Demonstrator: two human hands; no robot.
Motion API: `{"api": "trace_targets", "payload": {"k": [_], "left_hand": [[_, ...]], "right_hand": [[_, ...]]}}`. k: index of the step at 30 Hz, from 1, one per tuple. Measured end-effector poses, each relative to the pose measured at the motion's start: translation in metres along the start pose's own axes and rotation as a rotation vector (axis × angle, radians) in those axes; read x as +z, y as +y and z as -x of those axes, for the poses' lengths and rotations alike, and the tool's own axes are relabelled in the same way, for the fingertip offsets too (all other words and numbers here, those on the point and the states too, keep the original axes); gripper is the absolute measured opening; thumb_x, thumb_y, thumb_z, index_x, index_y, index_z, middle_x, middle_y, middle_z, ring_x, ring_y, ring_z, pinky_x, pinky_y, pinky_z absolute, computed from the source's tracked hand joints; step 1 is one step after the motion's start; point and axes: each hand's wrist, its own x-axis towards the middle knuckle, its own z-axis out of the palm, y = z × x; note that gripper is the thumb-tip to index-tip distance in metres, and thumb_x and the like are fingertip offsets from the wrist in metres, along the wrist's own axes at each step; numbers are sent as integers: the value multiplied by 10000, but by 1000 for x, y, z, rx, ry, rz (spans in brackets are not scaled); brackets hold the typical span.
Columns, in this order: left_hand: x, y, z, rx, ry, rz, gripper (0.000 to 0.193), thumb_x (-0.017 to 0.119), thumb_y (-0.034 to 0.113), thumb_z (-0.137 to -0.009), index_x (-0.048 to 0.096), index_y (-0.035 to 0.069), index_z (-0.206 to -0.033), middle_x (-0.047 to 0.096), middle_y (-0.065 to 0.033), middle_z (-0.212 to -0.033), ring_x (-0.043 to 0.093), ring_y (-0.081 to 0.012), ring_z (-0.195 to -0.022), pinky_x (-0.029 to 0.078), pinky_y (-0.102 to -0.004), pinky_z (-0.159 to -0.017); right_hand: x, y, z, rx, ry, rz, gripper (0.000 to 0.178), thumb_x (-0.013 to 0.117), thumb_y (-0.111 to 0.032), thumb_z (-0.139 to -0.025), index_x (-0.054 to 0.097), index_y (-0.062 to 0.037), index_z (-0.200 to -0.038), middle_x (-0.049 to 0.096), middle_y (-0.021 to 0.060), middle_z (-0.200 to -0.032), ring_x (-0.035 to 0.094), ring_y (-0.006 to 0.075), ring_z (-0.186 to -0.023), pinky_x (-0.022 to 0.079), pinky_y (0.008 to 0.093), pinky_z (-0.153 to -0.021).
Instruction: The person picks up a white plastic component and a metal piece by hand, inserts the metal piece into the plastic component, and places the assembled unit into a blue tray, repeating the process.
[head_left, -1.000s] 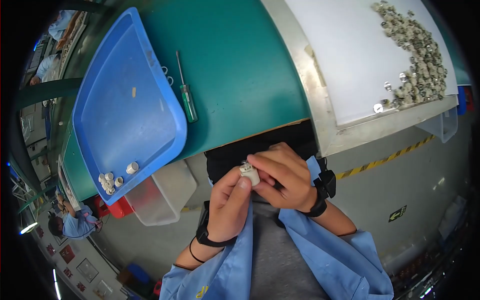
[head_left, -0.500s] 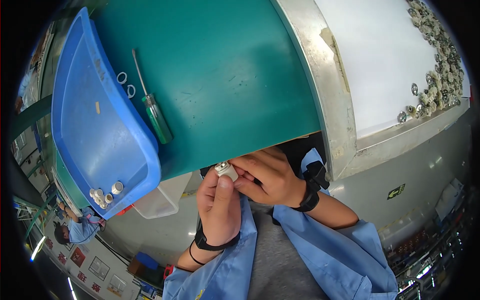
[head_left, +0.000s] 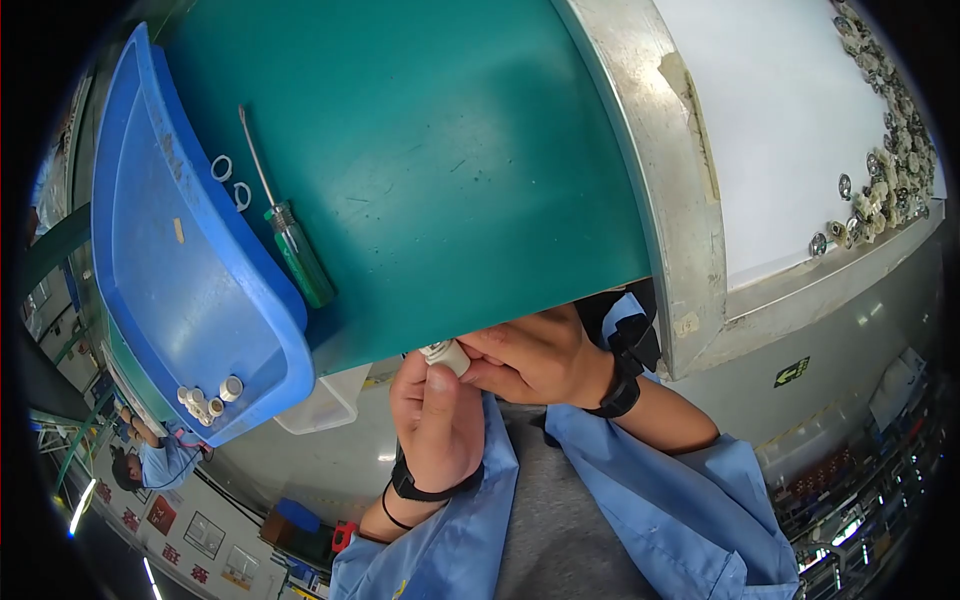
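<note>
Just past the near edge of the green table, both my hands hold one small white cylindrical part (head_left: 449, 359) with a stepped, ridged end. My left hand (head_left: 438, 425) is closed round it, thumb pressed along its near side. My right hand (head_left: 545, 362) pinches it from the right with thumb and fingers; what those fingertips cover is hidden. A screwdriver (head_left: 300, 260) with a green handle lies on the table to the left, its blade pointing away from me. Beside it are two thin white rings (head_left: 231, 162).
At the left stands a blue tray (head_left: 180, 310) holding several small white caps (head_left: 231, 388) in its near corner. A translucent bin (head_left: 330, 408) sits below it. On the right, a metal frame (head_left: 690, 250) borders a white surface with piled small metal-and-cream parts (head_left: 905, 165). Another person (head_left: 170, 463) is far left.
The whole view has shifted slightly, so the tray and screwdriver appear lower and further left. Both hands keep their grip on the white part, with little change in the fingers.
</note>
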Motion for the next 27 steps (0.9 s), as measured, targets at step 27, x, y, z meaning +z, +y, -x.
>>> {"api": "trace_targets", "payload": {"k": [27], "left_hand": [[17,100,24,29,-383,-599,199,534,66,-972,602,-59,-1111,702,-116,-1025,661,-178,-927,492,-301,-830]], "right_hand": [[-74,-74,-3,-304,-137,204,390,746,-241,-847,668,-56,-1181,716,88,-1055,687,234,-890,502,383,-802]]}}
